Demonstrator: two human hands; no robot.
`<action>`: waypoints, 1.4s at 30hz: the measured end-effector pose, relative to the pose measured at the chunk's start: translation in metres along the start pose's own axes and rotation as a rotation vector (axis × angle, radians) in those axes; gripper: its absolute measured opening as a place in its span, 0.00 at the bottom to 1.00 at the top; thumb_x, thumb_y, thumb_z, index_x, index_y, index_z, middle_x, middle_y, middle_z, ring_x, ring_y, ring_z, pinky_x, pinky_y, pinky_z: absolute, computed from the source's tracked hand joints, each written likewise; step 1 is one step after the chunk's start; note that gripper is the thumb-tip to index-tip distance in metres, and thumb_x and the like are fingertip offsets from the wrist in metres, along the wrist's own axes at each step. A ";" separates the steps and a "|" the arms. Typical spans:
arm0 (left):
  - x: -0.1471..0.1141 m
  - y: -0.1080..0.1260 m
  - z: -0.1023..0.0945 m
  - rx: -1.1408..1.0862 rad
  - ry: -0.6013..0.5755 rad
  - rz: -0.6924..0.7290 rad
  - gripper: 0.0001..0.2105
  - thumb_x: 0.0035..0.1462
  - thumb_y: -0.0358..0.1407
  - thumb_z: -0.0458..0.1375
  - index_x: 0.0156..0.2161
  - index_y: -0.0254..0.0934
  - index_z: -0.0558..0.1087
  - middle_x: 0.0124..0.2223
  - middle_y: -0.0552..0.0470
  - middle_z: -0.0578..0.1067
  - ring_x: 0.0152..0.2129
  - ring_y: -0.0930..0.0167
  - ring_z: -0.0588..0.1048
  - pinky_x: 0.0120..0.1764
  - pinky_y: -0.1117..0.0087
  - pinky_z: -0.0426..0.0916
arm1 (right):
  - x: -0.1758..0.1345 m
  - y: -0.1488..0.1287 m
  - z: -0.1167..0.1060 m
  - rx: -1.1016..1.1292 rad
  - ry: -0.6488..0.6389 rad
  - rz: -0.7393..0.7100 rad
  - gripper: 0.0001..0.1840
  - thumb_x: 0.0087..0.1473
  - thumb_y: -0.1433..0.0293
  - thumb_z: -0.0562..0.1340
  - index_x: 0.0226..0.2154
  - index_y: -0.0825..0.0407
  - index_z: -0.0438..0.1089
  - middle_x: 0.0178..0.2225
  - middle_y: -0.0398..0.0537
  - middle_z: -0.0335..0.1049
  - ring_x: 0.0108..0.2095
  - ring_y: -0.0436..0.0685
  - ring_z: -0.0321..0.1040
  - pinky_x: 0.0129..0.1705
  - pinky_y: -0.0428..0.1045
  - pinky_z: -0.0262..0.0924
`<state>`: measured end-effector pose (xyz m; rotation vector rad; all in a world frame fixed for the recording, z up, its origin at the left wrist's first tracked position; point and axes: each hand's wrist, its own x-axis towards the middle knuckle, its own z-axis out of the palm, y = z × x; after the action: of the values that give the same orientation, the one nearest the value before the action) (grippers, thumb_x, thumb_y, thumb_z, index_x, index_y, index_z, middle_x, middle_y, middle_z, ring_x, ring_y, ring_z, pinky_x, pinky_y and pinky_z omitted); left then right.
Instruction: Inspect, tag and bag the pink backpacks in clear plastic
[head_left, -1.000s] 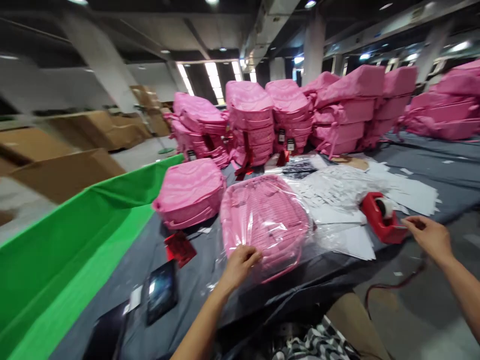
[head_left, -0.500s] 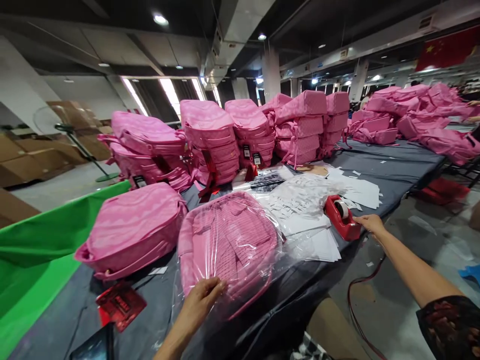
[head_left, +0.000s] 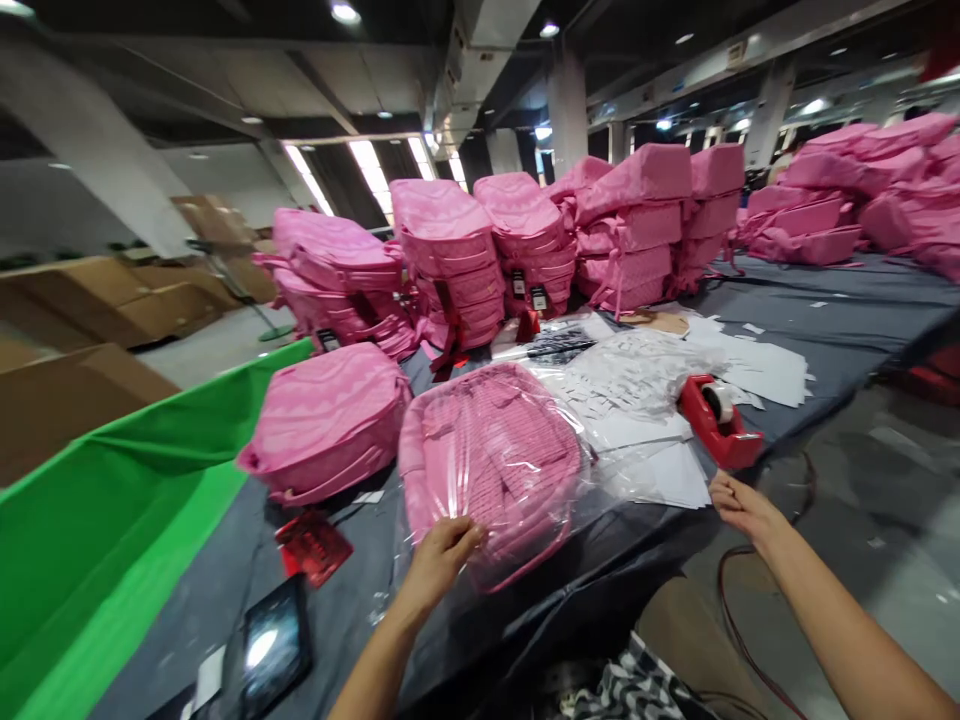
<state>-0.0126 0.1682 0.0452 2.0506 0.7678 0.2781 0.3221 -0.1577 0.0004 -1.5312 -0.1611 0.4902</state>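
A pink backpack (head_left: 480, 440) lies on the table in front of me inside a clear plastic bag (head_left: 457, 490). My left hand (head_left: 446, 555) is closed on the bag's near edge, thumb against fingers. My right hand (head_left: 750, 508) is closed in a pinch just below the cutting end of a red tape dispenser (head_left: 720, 425), apart from it. Whatever sits between those fingertips is too small to make out. Another pink backpack (head_left: 330, 420), unwrapped, rests to the left of the bagged one.
Stacked pink backpacks (head_left: 450, 260) line the back of the dark-covered table (head_left: 555, 610). White paper sheets (head_left: 660, 475) and a heap of clear plastic (head_left: 630, 375) lie mid-right. Near left are a red packet (head_left: 313, 547), a phone-like device (head_left: 276, 645) and green sheeting (head_left: 150, 480).
My right hand has come away from the dispenser's end toward me. My left hand stays on the bag's edge. The view has turned left, so everything sits farther right.
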 end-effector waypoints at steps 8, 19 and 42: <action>0.006 -0.008 0.003 -0.047 -0.024 0.023 0.22 0.52 0.56 0.51 0.21 0.38 0.62 0.20 0.59 0.58 0.20 0.75 0.58 0.25 0.72 0.51 | -0.028 -0.083 0.147 -0.262 -1.075 -0.322 0.28 0.51 0.46 0.67 0.25 0.50 0.58 0.21 0.34 0.48 0.22 0.46 0.41 0.23 0.44 0.40; 0.006 -0.014 0.002 -0.019 -0.022 0.072 0.17 0.54 0.47 0.51 0.22 0.37 0.63 0.21 0.59 0.58 0.21 0.75 0.58 0.26 0.72 0.49 | 0.027 -0.091 0.250 -1.214 -0.973 -0.689 0.19 0.47 0.55 0.70 0.33 0.48 0.64 0.23 0.37 0.65 0.25 0.51 0.59 0.28 0.46 0.44; -0.028 -0.020 -0.027 0.379 0.317 0.030 0.06 0.60 0.37 0.62 0.32 0.39 0.75 0.35 0.52 0.78 0.39 0.66 0.73 0.57 0.54 0.56 | -0.014 -0.048 0.170 -0.665 -0.672 -0.798 0.27 0.52 0.41 0.61 0.37 0.47 0.71 0.33 0.49 0.72 0.31 0.57 0.66 0.32 0.51 0.59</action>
<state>-0.0556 0.1774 0.0466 2.4085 1.0469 0.5156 0.2513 -0.0067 0.0591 -1.7069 -1.5139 0.2860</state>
